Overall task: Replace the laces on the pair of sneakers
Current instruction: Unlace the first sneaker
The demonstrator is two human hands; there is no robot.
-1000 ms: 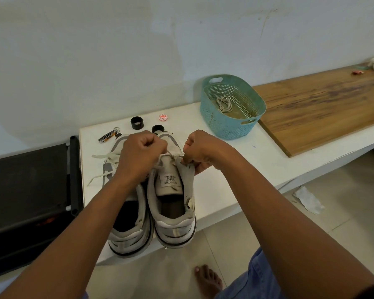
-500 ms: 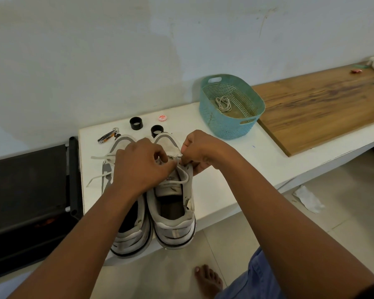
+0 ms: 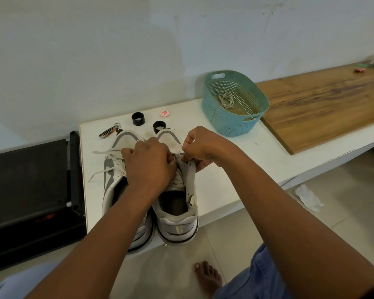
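Observation:
Two white and grey sneakers stand side by side on the white table [image 3: 225,169], heels toward me. The left sneaker [image 3: 112,175] has loose white laces [image 3: 99,152] trailing to its left. My left hand [image 3: 149,162] lies curled over the tongue area of the right sneaker [image 3: 177,216] and hides what its fingers hold. My right hand [image 3: 203,145] pinches the right sneaker's upper right edge at the eyelets, fingers curled. A coiled lace [image 3: 226,100] lies in the teal basket [image 3: 216,113].
Behind the shoes lie a nail clipper [image 3: 109,131], two black rings [image 3: 138,118], and a small red-white cap [image 3: 165,113]. A wooden board [image 3: 324,104] covers the table's right part. A black rack [image 3: 30,186] stands left. My bare foot [image 3: 207,277] is on the tiled floor.
My left hand has slid down from above the tongue onto the right sneaker's throat, now covering the tongue. My right hand has stayed at the shoe's right edge.

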